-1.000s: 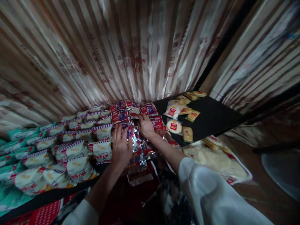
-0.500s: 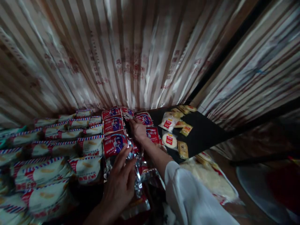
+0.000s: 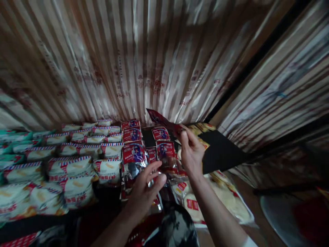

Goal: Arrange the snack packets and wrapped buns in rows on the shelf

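Observation:
My right hand [image 3: 191, 151] is raised over the display, pinching a dark red snack packet [image 3: 161, 119] by one end; its other end points up and left. My left hand [image 3: 146, 188] hangs lower, fingers apart and holding nothing that I can see, close above the red and silver packets. A column of red packets [image 3: 133, 151] with a blue figure printed on them lies just left of that hand. More red packets [image 3: 166, 150] lie to the right of a dark gap in the rows.
Rows of white bread bags [image 3: 77, 192] with striped edges fill the left. Green bags [image 3: 12, 147] lie at the far left. Small yellow packets [image 3: 205, 126] rest on the black surface [image 3: 223, 151]. A tray of pale wrapped items [image 3: 233, 202] stands at the right. Striped sheeting [image 3: 154, 68] hangs behind.
My right hand has come up and to the right out of the rows, now with a red packet in it. My left hand has shifted right. The view has shifted too.

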Motion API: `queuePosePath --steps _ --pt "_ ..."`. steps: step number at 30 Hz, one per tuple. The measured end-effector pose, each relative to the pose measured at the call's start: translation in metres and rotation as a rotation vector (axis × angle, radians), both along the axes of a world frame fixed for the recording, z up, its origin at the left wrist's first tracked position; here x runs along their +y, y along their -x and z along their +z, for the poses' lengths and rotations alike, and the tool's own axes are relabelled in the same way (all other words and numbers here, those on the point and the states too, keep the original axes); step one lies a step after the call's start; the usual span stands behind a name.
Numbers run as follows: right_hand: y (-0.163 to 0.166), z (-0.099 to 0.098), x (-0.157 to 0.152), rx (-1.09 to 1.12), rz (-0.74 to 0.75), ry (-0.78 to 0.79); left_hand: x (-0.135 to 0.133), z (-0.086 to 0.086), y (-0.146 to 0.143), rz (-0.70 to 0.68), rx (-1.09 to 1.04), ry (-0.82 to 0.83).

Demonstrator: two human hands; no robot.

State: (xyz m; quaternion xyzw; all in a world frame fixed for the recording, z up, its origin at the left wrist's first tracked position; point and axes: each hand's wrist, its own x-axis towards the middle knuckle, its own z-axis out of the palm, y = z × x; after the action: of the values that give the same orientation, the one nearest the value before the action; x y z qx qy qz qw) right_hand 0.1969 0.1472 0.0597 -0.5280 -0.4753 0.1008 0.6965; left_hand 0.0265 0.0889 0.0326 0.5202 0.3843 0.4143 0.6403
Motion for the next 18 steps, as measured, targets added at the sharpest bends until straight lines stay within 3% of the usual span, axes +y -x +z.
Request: queuePosePath --steps 2,4,8,14,18 --pt "0.012 0.001 -0.051 -0.140 -0.008 0.009 -0.008 0.015 -0.002 -0.009 -0.270 0.245" --pt "0.023 -0.004 -0.099 -0.237 0.039 0.075 -0.017 0.027 -0.003 0.003 -0.471 0.364" --pt "0.041 -0.020 -0.164 -0.418 0.192 0.182 -0.041 0.037 -0.004 -0.034 -0.586 0.515" --pt "0.051 -0.018 -0.196 -0.384 0.327 0.287 -0.060 0.031 0.006 0.226 -0.509 0.458" --pt "0.041 -0.026 -0.192 -0.152 0.136 0.326 -0.065 0.032 0.023 0.308 -0.497 0.490"
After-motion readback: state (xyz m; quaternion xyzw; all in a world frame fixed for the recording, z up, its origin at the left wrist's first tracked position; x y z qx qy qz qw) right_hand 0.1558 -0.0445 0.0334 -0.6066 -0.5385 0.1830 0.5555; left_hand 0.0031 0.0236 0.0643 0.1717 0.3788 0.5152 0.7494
